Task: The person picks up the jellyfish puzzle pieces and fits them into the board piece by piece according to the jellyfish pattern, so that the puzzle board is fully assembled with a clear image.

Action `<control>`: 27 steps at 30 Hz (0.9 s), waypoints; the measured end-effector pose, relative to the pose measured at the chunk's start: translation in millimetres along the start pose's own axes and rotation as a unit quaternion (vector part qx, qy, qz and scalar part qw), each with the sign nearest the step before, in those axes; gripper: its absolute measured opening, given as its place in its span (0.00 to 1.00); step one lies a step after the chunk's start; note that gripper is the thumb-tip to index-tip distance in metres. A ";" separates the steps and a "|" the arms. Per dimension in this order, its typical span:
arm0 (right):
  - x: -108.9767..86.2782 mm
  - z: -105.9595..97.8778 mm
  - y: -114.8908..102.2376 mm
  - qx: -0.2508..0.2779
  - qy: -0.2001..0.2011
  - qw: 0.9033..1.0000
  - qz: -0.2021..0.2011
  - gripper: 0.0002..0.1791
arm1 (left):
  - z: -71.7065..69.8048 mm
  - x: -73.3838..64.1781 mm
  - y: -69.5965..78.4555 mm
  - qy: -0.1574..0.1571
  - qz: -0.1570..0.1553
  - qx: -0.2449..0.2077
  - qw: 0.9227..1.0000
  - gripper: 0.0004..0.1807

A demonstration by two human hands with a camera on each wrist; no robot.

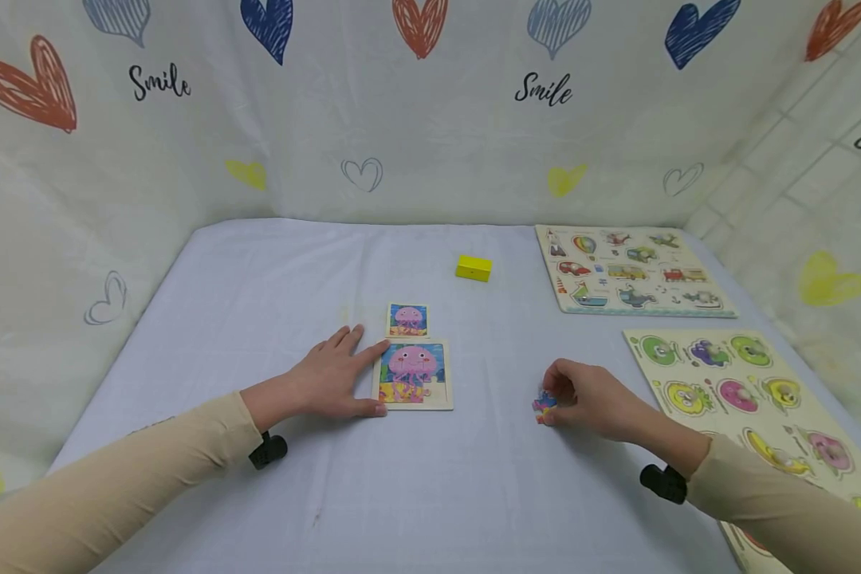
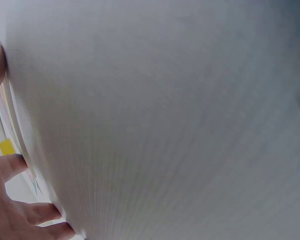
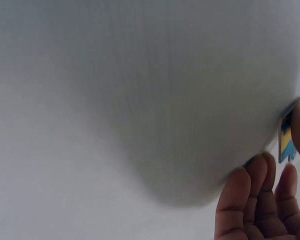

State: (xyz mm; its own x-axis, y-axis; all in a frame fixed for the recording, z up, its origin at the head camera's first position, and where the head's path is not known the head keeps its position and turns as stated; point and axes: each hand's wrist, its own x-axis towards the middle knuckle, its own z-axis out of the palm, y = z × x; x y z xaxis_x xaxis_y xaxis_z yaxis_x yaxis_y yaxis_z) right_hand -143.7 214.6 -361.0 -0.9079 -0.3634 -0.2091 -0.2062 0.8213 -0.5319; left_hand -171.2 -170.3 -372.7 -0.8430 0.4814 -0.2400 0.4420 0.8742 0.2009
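A square wooden tray puzzle [image 1: 438, 405] with a pink jellyfish picture lies mid-table; pale bare wood shows at its lower right. Just above it is a small matching jellyfish card [image 1: 407, 319]. My left hand [image 1: 326, 376] lies spread on the cloth, thumb and index finger at the tray's left edge. To the right of the tray, my right hand [image 1: 595, 402] pinches a small colourful puzzle piece [image 1: 543, 405] low over the table. In the right wrist view that puzzle piece [image 3: 286, 140] stands tilted by the thumb, its yellow and blue side partly visible.
A yellow block [image 1: 473, 269] sits behind the card. At the back right lies a vehicle puzzle board [image 1: 588, 309], with a fruit puzzle board [image 1: 638, 351] in front of it, partly under my right forearm. A curtain printed with hearts [image 1: 459, 143] hangs behind the white-clothed table [image 1: 294, 263].
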 end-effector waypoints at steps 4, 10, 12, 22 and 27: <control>2.1 -1.4 -2.5 0.026 -0.010 1.000 0.007 0.16 | -0.2 -0.1 -0.8 0.001 0.002 -0.001 1.000 0.53; 17.6 -5.5 -23.2 0.106 -0.033 0.993 0.043 0.08 | 0.5 0.3 -2.2 0.000 0.003 -0.001 1.000 0.53; 27.1 -2.3 -33.8 0.130 -0.037 0.989 0.056 0.09 | 0.9 0.1 -2.5 -0.001 0.002 -0.002 1.000 0.53; 73.5 32.7 -79.6 0.157 -0.030 0.985 0.065 0.08 | -0.1 -0.8 -0.8 -0.006 -0.001 -0.008 1.000 0.54; 78.6 44.5 -94.6 0.141 -0.022 0.988 0.065 0.08 | -0.8 -0.2 -0.1 -0.005 -0.003 -0.006 1.000 0.54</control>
State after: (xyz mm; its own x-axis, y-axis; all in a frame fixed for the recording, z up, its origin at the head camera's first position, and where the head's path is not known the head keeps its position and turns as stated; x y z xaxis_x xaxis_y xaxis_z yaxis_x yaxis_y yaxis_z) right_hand -179.3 88.7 -363.6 -0.9017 -0.2875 -0.3228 0.0258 0.7097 -0.7040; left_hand -171.3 -170.6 -372.0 -0.8419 0.4776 -0.2513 0.4341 0.8760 0.2104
